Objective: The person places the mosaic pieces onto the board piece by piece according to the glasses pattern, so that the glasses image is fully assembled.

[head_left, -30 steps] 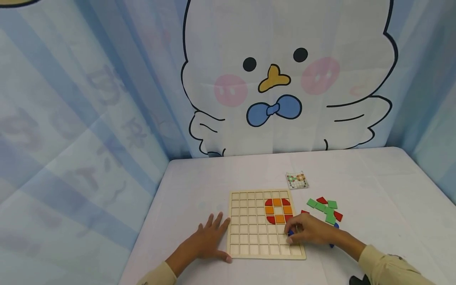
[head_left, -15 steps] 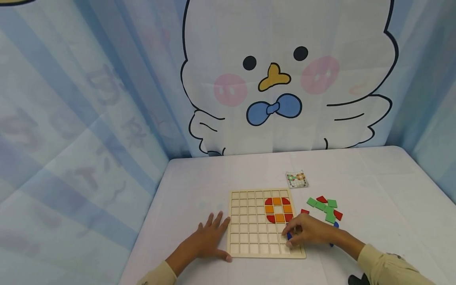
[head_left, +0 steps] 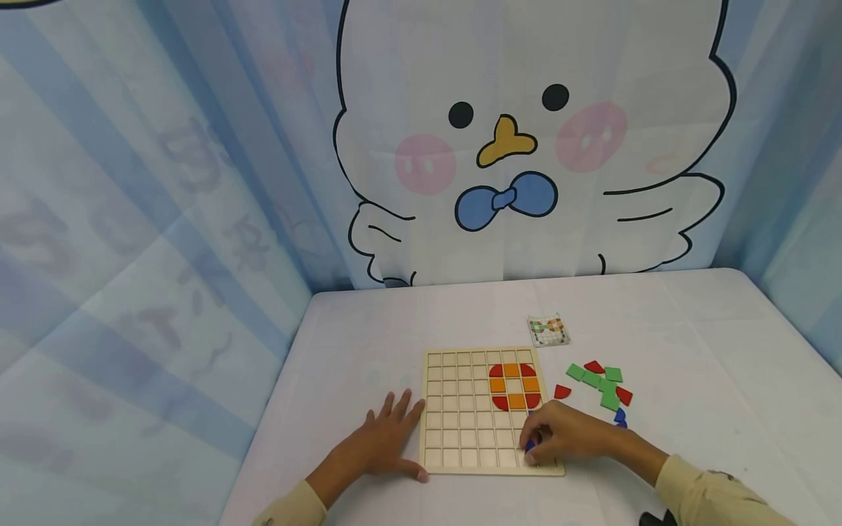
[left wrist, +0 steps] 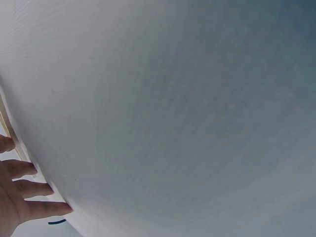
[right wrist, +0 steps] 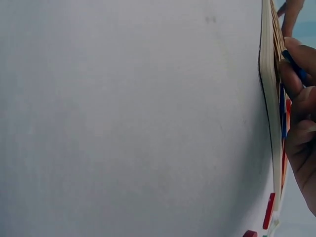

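Observation:
A wooden grid board [head_left: 454, 424] lies on the table with a ring of red and orange tiles [head_left: 511, 371] set in its far right part. My right hand [head_left: 572, 432] is over the board's near right part, pinching a small blue tile [head_left: 531, 444] between thumb and fingertips. In the right wrist view the held blue tile [right wrist: 295, 66] is tilted close over the board, and more blue shows on the board beneath the hand. My left hand [head_left: 388, 440] rests flat with fingers spread, its fingertips and thumb at the board's left edge.
Right of the board lie several green tiles [head_left: 592, 380], red tiles [head_left: 562, 392] and blue tiles [head_left: 620, 415]. A small pattern card [head_left: 548, 331] lies behind the board's far right corner. A black object [head_left: 658, 518] shows by the right sleeve. A curtain printed with a cartoon stands behind the table.
My right hand has shifted slightly toward the board's near edge with the blue tile in its fingers. More of the loose red and blue tiles beside it shows now. My left hand stays put.

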Action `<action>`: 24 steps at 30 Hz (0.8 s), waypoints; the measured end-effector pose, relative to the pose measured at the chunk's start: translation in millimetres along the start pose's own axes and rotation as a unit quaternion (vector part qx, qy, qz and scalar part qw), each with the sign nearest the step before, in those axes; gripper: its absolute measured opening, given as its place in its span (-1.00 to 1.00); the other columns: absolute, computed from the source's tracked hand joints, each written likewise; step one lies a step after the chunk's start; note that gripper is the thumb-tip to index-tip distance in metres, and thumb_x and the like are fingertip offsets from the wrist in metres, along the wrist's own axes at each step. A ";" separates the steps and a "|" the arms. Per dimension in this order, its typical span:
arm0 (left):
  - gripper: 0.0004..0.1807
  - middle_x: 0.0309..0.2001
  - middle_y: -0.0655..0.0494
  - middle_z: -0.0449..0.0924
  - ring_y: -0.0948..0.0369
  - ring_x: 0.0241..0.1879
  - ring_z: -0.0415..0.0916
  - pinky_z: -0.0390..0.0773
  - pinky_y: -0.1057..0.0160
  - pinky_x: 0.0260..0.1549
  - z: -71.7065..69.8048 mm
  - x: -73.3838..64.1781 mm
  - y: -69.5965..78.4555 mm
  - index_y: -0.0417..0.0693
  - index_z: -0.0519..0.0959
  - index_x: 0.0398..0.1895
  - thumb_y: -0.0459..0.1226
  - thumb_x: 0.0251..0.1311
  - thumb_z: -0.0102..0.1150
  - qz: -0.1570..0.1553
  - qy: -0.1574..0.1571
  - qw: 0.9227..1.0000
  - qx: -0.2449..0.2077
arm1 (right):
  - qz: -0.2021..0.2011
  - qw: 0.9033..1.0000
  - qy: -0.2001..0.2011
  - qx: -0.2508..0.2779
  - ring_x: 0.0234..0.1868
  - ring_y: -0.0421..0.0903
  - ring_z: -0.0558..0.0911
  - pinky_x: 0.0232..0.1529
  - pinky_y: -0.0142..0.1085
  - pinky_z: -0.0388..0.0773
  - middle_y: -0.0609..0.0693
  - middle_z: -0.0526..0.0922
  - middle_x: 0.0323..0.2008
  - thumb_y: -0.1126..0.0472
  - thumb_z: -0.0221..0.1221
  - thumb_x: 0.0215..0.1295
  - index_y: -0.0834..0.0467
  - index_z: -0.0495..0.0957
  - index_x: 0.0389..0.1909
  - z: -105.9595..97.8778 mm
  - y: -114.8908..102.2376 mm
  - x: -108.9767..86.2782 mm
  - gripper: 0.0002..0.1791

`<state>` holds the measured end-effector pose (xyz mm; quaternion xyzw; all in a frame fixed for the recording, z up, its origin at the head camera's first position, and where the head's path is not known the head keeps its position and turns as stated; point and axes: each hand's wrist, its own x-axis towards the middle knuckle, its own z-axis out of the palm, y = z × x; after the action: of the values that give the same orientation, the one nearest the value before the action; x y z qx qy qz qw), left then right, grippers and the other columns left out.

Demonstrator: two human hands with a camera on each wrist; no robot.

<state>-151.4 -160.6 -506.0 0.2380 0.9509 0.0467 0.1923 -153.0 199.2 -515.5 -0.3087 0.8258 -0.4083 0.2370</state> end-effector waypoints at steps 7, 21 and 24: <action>0.33 0.60 -0.21 -0.06 -0.32 0.54 -0.07 0.27 -0.44 0.24 -2.2 -1.2 1.6 0.04 0.05 0.61 0.48 -0.19 0.28 0.002 -0.002 1.000 0.002 | 0.002 0.999 -0.014 -0.038 -0.33 -0.38 0.52 -0.27 -0.45 0.53 -0.36 0.65 -0.34 0.03 0.40 0.20 -0.14 0.75 -0.26 7.8 -6.3 3.0 -0.90; 0.34 0.61 -0.19 -0.09 -0.32 0.54 -0.09 0.26 -0.44 0.25 -0.1 0.4 0.2 0.05 0.03 0.62 0.50 -0.19 0.25 0.001 -0.004 1.000 0.001 | 0.017 0.993 0.004 -0.114 -0.32 -0.36 0.49 -0.26 -0.43 0.46 -0.37 0.55 -0.42 -0.08 0.45 0.11 -0.17 0.71 -0.21 0.6 -15.4 -1.8 -0.76; 0.34 0.61 -0.20 -0.08 -0.32 0.54 -0.09 0.27 -0.44 0.25 0.2 0.7 0.3 0.05 0.03 0.61 0.50 -0.19 0.26 0.000 -0.004 1.000 0.003 | 0.013 0.993 -0.001 -0.116 -0.34 -0.38 0.49 -0.27 -0.44 0.46 -0.38 0.54 -0.44 -0.06 0.45 0.12 -0.16 0.73 -0.22 -1.5 -14.9 -3.0 -0.78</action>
<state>-151.7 -160.0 -506.4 0.2391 0.9502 0.0426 0.1953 -147.2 194.9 -502.0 -0.3235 0.8713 -0.3063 0.2057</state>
